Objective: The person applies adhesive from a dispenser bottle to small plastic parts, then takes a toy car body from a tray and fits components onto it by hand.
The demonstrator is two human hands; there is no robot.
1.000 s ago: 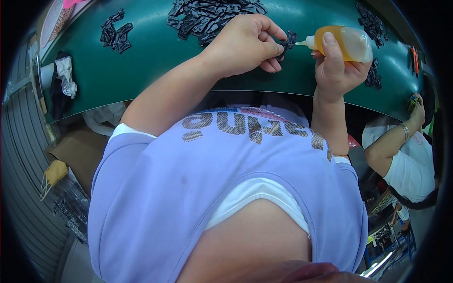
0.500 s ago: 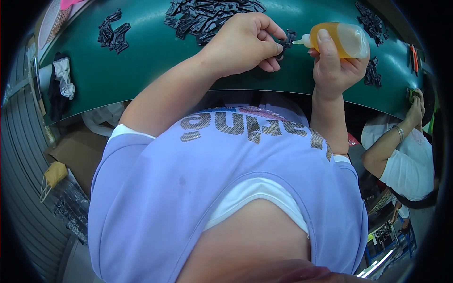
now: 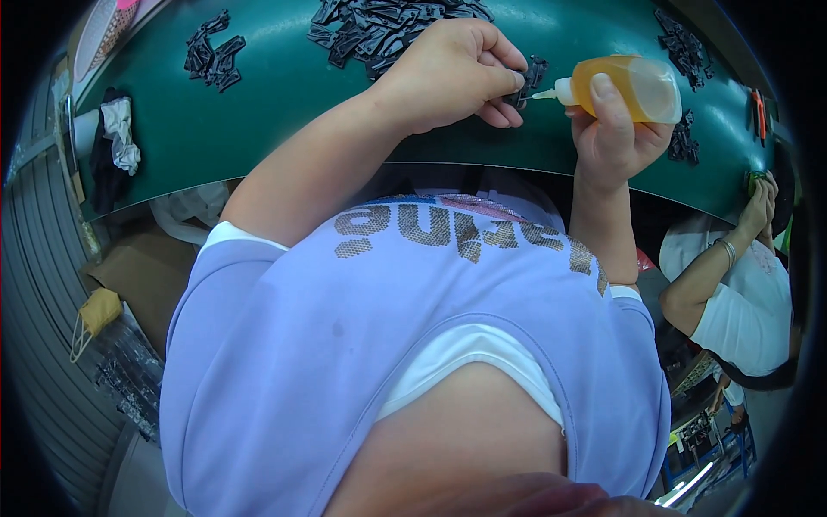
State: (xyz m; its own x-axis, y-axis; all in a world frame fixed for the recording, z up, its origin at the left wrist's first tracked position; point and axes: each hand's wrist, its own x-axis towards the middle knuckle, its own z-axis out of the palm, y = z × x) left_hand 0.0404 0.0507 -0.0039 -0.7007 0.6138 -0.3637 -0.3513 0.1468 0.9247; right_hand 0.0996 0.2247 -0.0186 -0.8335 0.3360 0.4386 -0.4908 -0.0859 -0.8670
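Between the thumb and fingers of my left hand (image 3: 461, 73) is a small black plastic part (image 3: 532, 79), partly hidden by the fingertips. My right hand (image 3: 616, 138) is wrapped round a squeeze bottle (image 3: 637, 89) of amber liquid, tipped on its side. Its thin pale nozzle (image 3: 544, 94) points left, and the tip is at or very close to the lower edge of the black part; contact cannot be made out. Beyond my left hand lies a large heap of similar black parts (image 3: 379, 34) on the green table (image 3: 284, 129).
Smaller piles of black parts lie at the left (image 3: 214, 56) and right (image 3: 685, 47). An orange-handled tool (image 3: 758, 114) rests near the right edge. Dark and white cloths (image 3: 119, 133) hang at the left edge. At the right, a co-worker's arm (image 3: 715, 263) reaches to the table.
The bottle has tilted and shifted slightly down, its nozzle moving from the upper area of the black part to its lower edge. The black part stays in my left hand.
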